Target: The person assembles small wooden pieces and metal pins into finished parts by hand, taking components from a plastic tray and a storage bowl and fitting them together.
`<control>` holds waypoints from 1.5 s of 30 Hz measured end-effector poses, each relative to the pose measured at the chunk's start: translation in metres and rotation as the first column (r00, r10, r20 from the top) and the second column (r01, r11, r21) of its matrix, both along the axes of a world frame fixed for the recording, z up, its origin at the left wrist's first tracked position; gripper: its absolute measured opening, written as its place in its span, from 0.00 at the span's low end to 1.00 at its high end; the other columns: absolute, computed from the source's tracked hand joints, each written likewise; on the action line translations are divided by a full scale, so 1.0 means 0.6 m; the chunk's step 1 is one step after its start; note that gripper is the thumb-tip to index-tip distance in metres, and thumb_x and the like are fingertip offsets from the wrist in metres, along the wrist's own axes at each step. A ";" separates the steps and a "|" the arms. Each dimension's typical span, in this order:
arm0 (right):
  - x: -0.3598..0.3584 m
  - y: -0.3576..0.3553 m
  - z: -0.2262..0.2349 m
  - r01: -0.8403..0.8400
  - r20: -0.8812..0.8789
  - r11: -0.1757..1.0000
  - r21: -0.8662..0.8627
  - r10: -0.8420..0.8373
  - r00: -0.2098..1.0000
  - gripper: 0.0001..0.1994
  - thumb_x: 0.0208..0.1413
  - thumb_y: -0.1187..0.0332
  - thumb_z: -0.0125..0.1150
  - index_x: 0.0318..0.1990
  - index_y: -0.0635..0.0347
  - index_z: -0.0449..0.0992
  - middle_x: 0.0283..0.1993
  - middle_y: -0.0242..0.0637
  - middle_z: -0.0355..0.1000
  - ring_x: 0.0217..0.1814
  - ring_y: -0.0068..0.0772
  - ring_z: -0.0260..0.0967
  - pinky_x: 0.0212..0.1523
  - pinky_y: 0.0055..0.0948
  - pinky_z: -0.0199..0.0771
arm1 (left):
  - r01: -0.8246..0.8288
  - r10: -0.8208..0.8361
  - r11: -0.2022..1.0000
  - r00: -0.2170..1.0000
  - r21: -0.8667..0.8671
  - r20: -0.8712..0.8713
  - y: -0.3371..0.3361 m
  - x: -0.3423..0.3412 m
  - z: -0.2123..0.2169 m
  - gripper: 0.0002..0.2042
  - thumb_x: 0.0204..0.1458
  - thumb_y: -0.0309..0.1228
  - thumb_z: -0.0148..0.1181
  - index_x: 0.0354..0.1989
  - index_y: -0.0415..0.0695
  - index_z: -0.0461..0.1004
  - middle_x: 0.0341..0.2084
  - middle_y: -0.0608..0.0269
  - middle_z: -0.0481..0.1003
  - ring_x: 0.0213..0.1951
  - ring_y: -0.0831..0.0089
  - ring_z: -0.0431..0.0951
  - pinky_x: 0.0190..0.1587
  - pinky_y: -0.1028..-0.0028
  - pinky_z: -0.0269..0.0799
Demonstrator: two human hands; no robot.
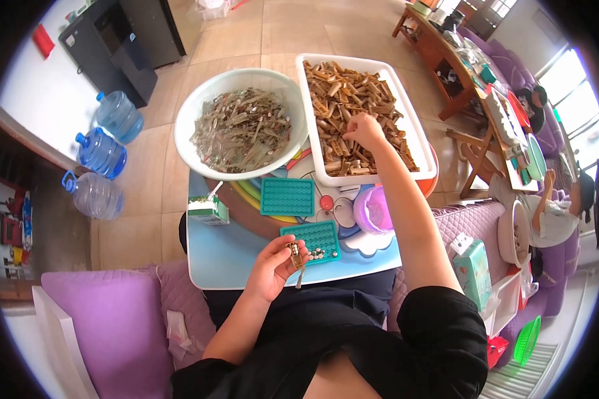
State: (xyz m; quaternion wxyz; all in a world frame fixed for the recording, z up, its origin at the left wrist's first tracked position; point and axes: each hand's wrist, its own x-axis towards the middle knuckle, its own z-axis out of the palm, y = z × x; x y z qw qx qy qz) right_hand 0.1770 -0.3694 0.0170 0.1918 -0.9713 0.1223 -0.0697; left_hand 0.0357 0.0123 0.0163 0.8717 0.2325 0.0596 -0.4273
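Few pockets of the teal tray (318, 241), lower centre, are being filled. My left hand (273, 266) is pinching a brass piece (293, 254); my right hand (365, 128) is closing on pieces in the white bin (416, 126), upper centre.

The floor (246, 33) is laid with large beige tiles and occupies the upper centre of the view. At 10 o'clock, three blue water bottles (103, 153) stand on the tiles beside a white wall (40, 93), with a dark cabinet (123, 40) at 11 o'clock. At 1 to 2 o'clock a long wooden table (446, 60) runs alongside a purple sofa (512, 66) under bright windows (572, 86); a purple cushion (106, 319) lies at 8 o'clock and a green basket (527, 340) at 4 o'clock.
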 end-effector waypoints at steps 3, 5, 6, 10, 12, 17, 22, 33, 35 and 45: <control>-0.018 0.010 0.015 -0.055 0.085 0.979 0.196 0.039 0.996 0.14 0.30 0.65 0.73 0.22 0.61 0.75 0.28 0.38 0.69 0.32 0.34 0.68 0.33 0.32 0.67 | -0.008 0.008 1.000 1.000 0.020 0.026 0.004 -0.002 0.002 0.12 0.55 0.21 0.47 0.48 0.40 0.68 0.44 0.51 0.71 0.46 0.63 0.73 0.51 0.64 0.72; -0.033 0.017 0.030 -0.018 0.039 0.972 0.234 0.009 0.999 0.13 0.31 0.65 0.73 0.22 0.62 0.75 0.27 0.36 0.69 0.30 0.31 0.67 0.32 0.30 0.67 | 0.000 0.000 1.000 1.000 0.006 0.021 0.005 -0.002 0.002 0.12 0.55 0.21 0.47 0.47 0.40 0.68 0.43 0.51 0.71 0.46 0.63 0.73 0.51 0.64 0.72; -0.040 0.021 0.036 0.013 -0.013 0.961 0.275 -0.010 1.000 0.13 0.33 0.65 0.73 0.22 0.62 0.75 0.26 0.34 0.69 0.29 0.27 0.66 0.31 0.28 0.66 | -0.001 0.001 1.000 1.000 -0.005 0.012 0.004 -0.002 0.001 0.12 0.55 0.21 0.47 0.47 0.40 0.69 0.43 0.51 0.71 0.46 0.63 0.73 0.51 0.64 0.72; -0.062 0.018 0.040 0.014 0.130 0.835 0.550 -0.102 0.986 0.13 0.35 0.65 0.74 0.22 0.62 0.75 0.21 0.29 0.70 0.24 0.20 0.63 0.28 0.23 0.65 | 0.020 -0.020 1.000 1.000 0.010 0.024 -0.004 -0.007 0.006 0.11 0.55 0.20 0.48 0.46 0.40 0.69 0.43 0.52 0.71 0.46 0.63 0.73 0.51 0.64 0.72; -0.075 0.016 0.041 0.026 0.126 0.823 0.567 -0.118 0.985 0.13 0.35 0.65 0.74 0.22 0.62 0.75 0.21 0.29 0.69 0.24 0.20 0.64 0.28 0.23 0.65 | 0.027 -0.027 1.000 0.999 0.001 0.024 -0.009 -0.009 0.012 0.11 0.55 0.20 0.48 0.46 0.41 0.70 0.43 0.52 0.71 0.47 0.63 0.73 0.51 0.65 0.71; -0.092 0.019 0.050 0.043 0.100 0.802 0.596 -0.127 0.987 0.12 0.38 0.67 0.72 0.25 0.63 0.74 0.20 0.29 0.69 0.24 0.21 0.64 0.27 0.23 0.65 | 0.050 -0.050 0.999 0.998 0.012 0.029 -0.010 -0.013 0.013 0.11 0.55 0.20 0.49 0.45 0.41 0.71 0.43 0.52 0.71 0.47 0.63 0.73 0.51 0.65 0.71; -0.116 0.067 0.080 -0.037 0.220 0.672 0.740 -0.190 0.957 0.12 0.40 0.70 0.69 0.32 0.63 0.73 0.22 0.30 0.69 0.27 0.21 0.66 0.31 0.22 0.68 | 0.042 -0.043 0.999 0.999 0.026 0.020 -0.011 -0.015 0.012 0.11 0.55 0.21 0.49 0.46 0.41 0.71 0.43 0.52 0.71 0.46 0.63 0.73 0.51 0.65 0.71; -0.150 0.081 0.092 0.198 -0.001 0.974 -0.108 -0.199 0.980 0.14 0.45 0.68 0.60 0.41 0.60 0.70 0.34 0.45 0.74 0.38 0.41 0.73 0.39 0.34 0.71 | 0.072 -0.073 0.997 0.997 0.022 0.039 -0.016 -0.016 0.010 0.12 0.55 0.22 0.48 0.48 0.40 0.69 0.44 0.51 0.71 0.47 0.63 0.73 0.51 0.64 0.72; -0.165 0.104 0.110 0.054 0.179 0.880 0.471 -0.155 0.971 0.15 0.47 0.71 0.61 0.43 0.61 0.68 0.33 0.41 0.74 0.37 0.32 0.73 0.37 0.30 0.71 | 0.059 -0.061 0.998 0.996 0.035 0.060 -0.015 -0.018 0.005 0.13 0.55 0.22 0.48 0.49 0.40 0.68 0.45 0.51 0.71 0.48 0.63 0.72 0.52 0.64 0.71; -0.301 0.311 0.081 -0.100 0.086 0.183 0.978 0.085 0.993 0.13 0.48 0.77 0.62 0.42 0.66 0.70 0.39 0.30 0.70 0.41 0.17 0.67 0.44 0.20 0.68 | -0.108 0.094 0.989 0.986 0.099 0.134 -0.031 -0.004 0.011 0.17 0.55 0.22 0.50 0.54 0.39 0.64 0.48 0.57 0.70 0.50 0.68 0.71 0.55 0.69 0.67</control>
